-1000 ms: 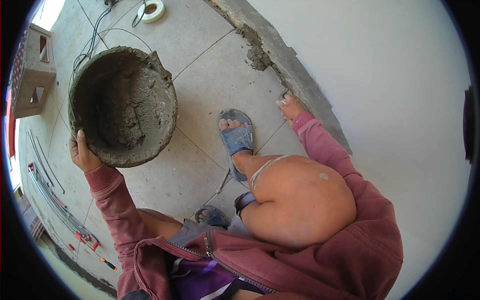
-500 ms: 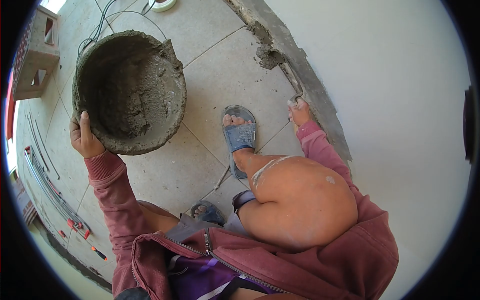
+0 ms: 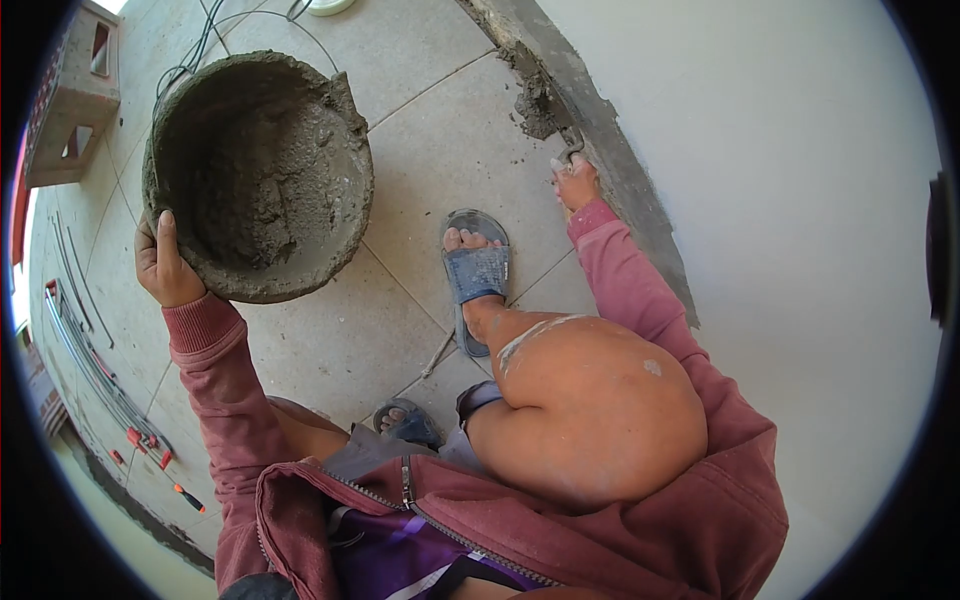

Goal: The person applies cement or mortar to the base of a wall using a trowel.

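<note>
My left hand [image 3: 167, 262] grips the near-left rim of a mortar-caked bucket [image 3: 345, 235], which tilts so that its inside faces me. Wet grey mortar [image 3: 275, 195] coats the bottom and walls. At the foot of the white wall, my right hand [image 3: 577, 183] is closed around the handle of a trowel [image 3: 572, 148]. The metal neck shows past my fingers; the blade lies along the wall base and is hard to make out. A lump of mortar [image 3: 538, 108] sits on the floor edge just beyond the trowel.
A grey band of mortar [image 3: 640, 190] runs along the base of the white wall [image 3: 780, 250]. My sandalled foot [image 3: 478, 270] rests on the floor tiles. At left are a plastic crate [image 3: 75, 100], long rods and bars [image 3: 95, 350], and an orange-black handled tool [image 3: 188, 498]. Cables [image 3: 205, 45] lie behind the bucket.
My right hand and the trowel have moved forward along the wall base, closer to the mortar lump. My left hand stays on the bucket rim; the bucket has barely shifted.
</note>
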A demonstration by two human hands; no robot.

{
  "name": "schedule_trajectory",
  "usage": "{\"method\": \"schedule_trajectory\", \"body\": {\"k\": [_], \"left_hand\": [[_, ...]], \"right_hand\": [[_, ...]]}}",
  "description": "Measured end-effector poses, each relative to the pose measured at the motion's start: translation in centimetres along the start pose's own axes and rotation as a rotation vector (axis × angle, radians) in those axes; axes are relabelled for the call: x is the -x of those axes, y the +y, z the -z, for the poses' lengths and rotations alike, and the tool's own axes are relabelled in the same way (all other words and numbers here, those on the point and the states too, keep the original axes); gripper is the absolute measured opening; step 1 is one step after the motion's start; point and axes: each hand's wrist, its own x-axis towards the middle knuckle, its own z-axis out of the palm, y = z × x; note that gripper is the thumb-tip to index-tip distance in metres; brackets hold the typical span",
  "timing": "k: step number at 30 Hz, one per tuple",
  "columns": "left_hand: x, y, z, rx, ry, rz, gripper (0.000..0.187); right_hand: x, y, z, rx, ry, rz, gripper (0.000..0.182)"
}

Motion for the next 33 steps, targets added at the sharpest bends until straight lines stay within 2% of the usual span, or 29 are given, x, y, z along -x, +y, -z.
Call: {"method": "schedule_trajectory", "body": {"k": [1, 3, 7, 9, 13, 15, 18, 22, 24, 27, 33], "left_hand": [[-0.2, -0.3, 0.2, 0.000, 0.000, -0.004, 0.023], [-0.2, -0.6, 0.7, -0.029, 0.024, -0.015, 0.023], [-0.2, -0.6, 0.2, -0.033, 0.033, -0.038, 0.023], [-0.3, -0.4, 0.0, 0.021, 0.020, -0.001, 0.023], [-0.3, -0.1, -0.4, -0.011, 0.005, -0.015, 0.023], [-0.2, -0.3, -0.5, -0.016, 0.017, -0.034, 0.021], [-0.1, 0.1, -0.9, -0.011, 0.027, -0.027, 0.020], [-0.5, -0.6, 0.2, -0.002, 0.004, 0.000, 0.020], [-0.7, -0.6, 0.2, 0.029, 0.014, 0.027, 0.020], [-0.7, -0.3, -0.3, 0.005, 0.024, -0.007, 0.019], [-0.7, -0.5, 0.2, -0.010, 0.021, 0.012, 0.018]], "right_hand": [[0.6, -0.4, 0.6, -0.003, 0.001, 0.003, 0.041], [3.0, -1.6, 2.0, 0.189, 0.075, 0.122, 0.038], [3.8, -1.0, 2.5, 0.405, 0.058, 0.191, 0.030], [3.2, -1.7, 2.0, 0.009, -0.202, -0.193, 0.020], [2.7, -2.3, 1.1, 0.016, -0.167, -0.216, 0.023], [3.8, -2.6, 1.6, 0.106, -0.351, -0.077, 0.024], [5.6, -0.7, 1.1, -0.028, -0.266, -0.177, 0.025], [6.2, 0.6, 0.3, 0.041, -0.279, -0.282, 0.026], [5.5, 0.8, 0.1, -0.292, -0.086, -0.427, 0.028], [5.3, 0.0, 3.1, -0.229, -0.144, -0.421, 0.020], [7.1, 2.4, 4.8, -0.243, -0.106, -0.317, 0.025]]}}
